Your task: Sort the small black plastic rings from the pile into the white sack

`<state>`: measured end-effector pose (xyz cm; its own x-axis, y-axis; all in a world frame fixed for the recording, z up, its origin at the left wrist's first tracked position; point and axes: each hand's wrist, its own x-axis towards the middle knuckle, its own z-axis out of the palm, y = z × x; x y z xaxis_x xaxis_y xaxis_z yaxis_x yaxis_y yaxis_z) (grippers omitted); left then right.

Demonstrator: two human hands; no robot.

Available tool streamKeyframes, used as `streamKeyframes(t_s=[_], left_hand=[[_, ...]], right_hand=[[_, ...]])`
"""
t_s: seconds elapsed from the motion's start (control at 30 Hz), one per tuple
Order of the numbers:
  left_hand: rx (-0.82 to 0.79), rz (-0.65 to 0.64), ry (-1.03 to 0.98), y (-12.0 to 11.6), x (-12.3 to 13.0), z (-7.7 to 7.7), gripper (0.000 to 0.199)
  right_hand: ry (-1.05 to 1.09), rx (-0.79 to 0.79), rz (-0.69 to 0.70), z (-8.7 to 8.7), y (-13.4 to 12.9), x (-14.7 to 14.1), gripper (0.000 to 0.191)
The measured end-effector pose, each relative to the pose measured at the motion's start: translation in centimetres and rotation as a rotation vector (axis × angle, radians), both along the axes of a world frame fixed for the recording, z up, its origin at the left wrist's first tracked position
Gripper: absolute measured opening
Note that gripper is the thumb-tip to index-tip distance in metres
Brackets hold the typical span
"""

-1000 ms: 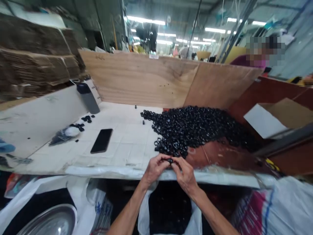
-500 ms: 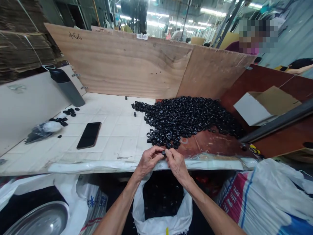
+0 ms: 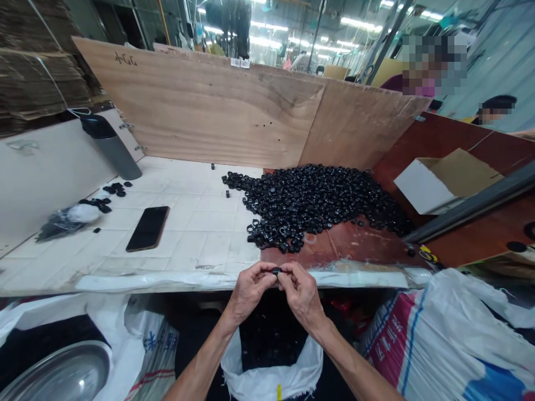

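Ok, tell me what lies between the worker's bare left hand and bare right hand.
In the head view, one small black piece lies between the left hand and right hand, pinched by both; its exact shape is too small to tell.

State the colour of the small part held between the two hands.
The small part is black, seen best in the head view.
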<state>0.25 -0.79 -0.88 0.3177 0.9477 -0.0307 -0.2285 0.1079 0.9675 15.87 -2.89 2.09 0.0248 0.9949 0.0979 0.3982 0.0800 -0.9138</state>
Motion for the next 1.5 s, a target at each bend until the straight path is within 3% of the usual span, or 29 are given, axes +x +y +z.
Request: streamKeyframes(t_s=[0.1, 0.2, 0.3, 0.43, 0.6, 0.67, 0.7, 0.77, 0.8, 0.87, 0.93, 1.0, 1.13, 1.27, 1.37, 1.43, 1.5], left_hand=[[-0.012, 0.052, 0.03, -1.4, 0.4, -0.2, 0.025], [0.292, 0.129, 0.275, -1.8, -0.1, 0.0, 0.018], [0.616, 0.006, 0.458, -1.3, -1.1, 0.5, 0.022], [0.8, -0.224, 0.536, -0.4, -1.8, 0.6, 0.027], [0.907, -0.185, 0.543, -0.8, -1.3, 0.3, 0.033], [0.925, -0.23, 0.547, -0.9, -1.5, 0.8, 0.033], [0.899, -0.277, 0.55, -0.7, -1.6, 1.3, 0.03], [0.785, -0.329, 0.572, 0.1, -1.6, 2.1, 0.022], [0.722, -0.29, 0.597, 0.8, -1.4, 2.4, 0.02], [0.654, -0.086, 0.669, 2.6, -0.5, 2.4, 0.019], [0.66, 0.057, 0.76, 4.4, 1.0, 1.7, 0.028], [0.687, 0.073, 0.869, 5.9, 2.5, 0.7, 0.03], [0.686, 0.081, 0.994, 7.1, 3.9, -0.5, 0.013], [0.61, 0.151, 0.96, 7.0, 3.0, -0.6, 0.01], [0.555, 0.19, 0.946, 6.5, 1.8, -0.5, 0.013], [0.566, 0.181, 0.913, 6.1, 1.2, -0.3, 0.007], [0.602, 0.138, 0.893, 5.8, 0.9, -0.2, 0.018]], right_hand=[[-0.026, -0.009, -0.005, 0.1, -0.8, -0.5, 0.017], [0.142, -0.222, -0.063, 0.0, -1.2, -0.7, 0.027], [0.394, -0.461, -0.013, -0.3, -1.2, -0.3, 0.036], [0.614, -0.655, 0.051, -0.8, -1.1, 0.8, 0.041], [0.808, -0.845, -0.022, -0.6, -1.1, 1.3, 0.03], [0.713, -0.908, 0.043, -0.3, -1.1, 1.7, 0.028], [0.574, -0.87, 0.076, -0.1, -0.9, 2.0, 0.03], [0.185, -0.603, 0.063, 0.2, -0.1, 2.8, 0.035], [-0.007, -0.406, 0.018, 0.3, 0.6, 3.2, 0.033], [-0.287, -0.028, -0.072, 0.2, 2.4, 3.9, 0.02], [-0.443, 0.172, -0.058, -0.3, 4.3, 4.4, 0.02], [-0.554, 0.208, -0.01, -1.1, 5.7, 4.6, 0.025], [-0.647, 0.181, -0.027, -2.8, 6.2, 4.5, 0.02], [-0.592, 0.205, -0.008, -3.2, 5.4, 4.4, 0.013], [-0.493, 0.22, 0.044, -3.0, 5.3, 4.5, 0.025], [-0.461, 0.232, 0.093, -2.9, 5.3, 4.4, 0.03], [-0.465, 0.239, 0.13, -2.9, 5.4, 4.3, 0.025]])
